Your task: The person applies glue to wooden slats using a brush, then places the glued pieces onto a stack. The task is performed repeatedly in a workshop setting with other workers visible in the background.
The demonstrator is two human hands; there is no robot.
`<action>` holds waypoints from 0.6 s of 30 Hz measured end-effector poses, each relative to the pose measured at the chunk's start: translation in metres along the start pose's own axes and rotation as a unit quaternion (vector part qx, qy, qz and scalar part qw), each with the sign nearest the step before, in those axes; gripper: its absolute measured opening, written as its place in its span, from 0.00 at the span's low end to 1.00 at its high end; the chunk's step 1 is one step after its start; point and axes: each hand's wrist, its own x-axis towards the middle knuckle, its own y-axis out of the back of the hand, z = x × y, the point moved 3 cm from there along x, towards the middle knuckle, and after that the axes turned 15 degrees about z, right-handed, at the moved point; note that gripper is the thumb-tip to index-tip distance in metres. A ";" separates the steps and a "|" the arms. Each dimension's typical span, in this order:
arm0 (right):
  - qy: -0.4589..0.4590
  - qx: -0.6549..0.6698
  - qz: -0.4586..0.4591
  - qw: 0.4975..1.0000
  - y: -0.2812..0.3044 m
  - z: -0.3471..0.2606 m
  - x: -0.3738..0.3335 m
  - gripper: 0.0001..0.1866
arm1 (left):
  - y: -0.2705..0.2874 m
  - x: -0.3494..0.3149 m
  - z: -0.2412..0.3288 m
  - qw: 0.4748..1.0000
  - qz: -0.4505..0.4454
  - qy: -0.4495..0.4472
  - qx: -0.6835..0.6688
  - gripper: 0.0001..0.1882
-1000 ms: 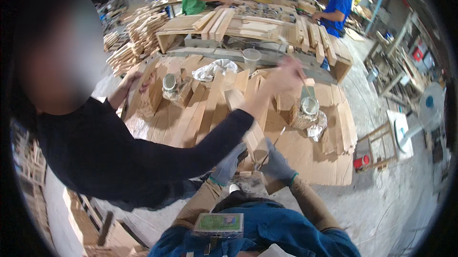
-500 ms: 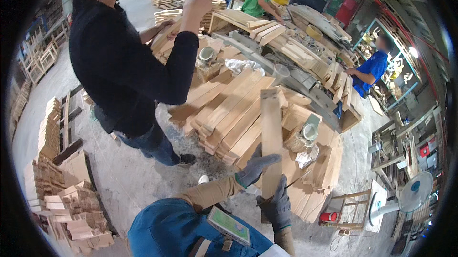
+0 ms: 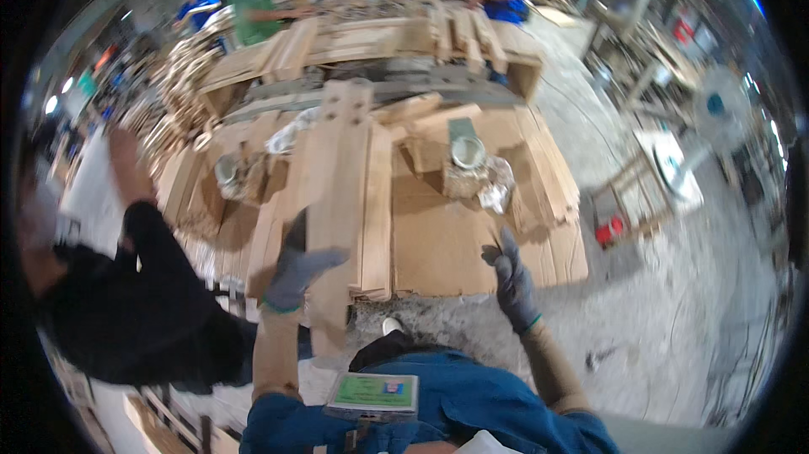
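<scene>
My left hand [image 3: 297, 273], in a grey glove, grips a long flat wooden board [image 3: 334, 193] with the thumb across its top face. Dark holes show at the board's far end, which reaches over a stack of similar planks [image 3: 377, 209]. Over the front right of a cardboard-covered surface [image 3: 447, 256], my gloved right hand [image 3: 514, 285] is closed, apart from the board. A thin dark stick-like tool [image 3: 495, 239] juts from its fingertips; blur hides its exact kind.
Beyond the cardboard stand a pale cup [image 3: 468, 151] on a wrapped block and another cup [image 3: 226, 169]. A person in black [image 3: 143, 311] is close on my left. Workers stand behind the far bench [image 3: 371, 37]. A fan [image 3: 716, 108] stands at the right.
My view has swung round to face the bench. My right hand has come away from the board and moved right; my left hand still holds the board, now over the planks.
</scene>
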 end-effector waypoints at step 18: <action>-0.059 -0.037 0.099 0.993 -0.023 0.126 0.228 0.04 | 0.016 0.010 -0.083 0.967 -0.039 0.252 -0.015 0.44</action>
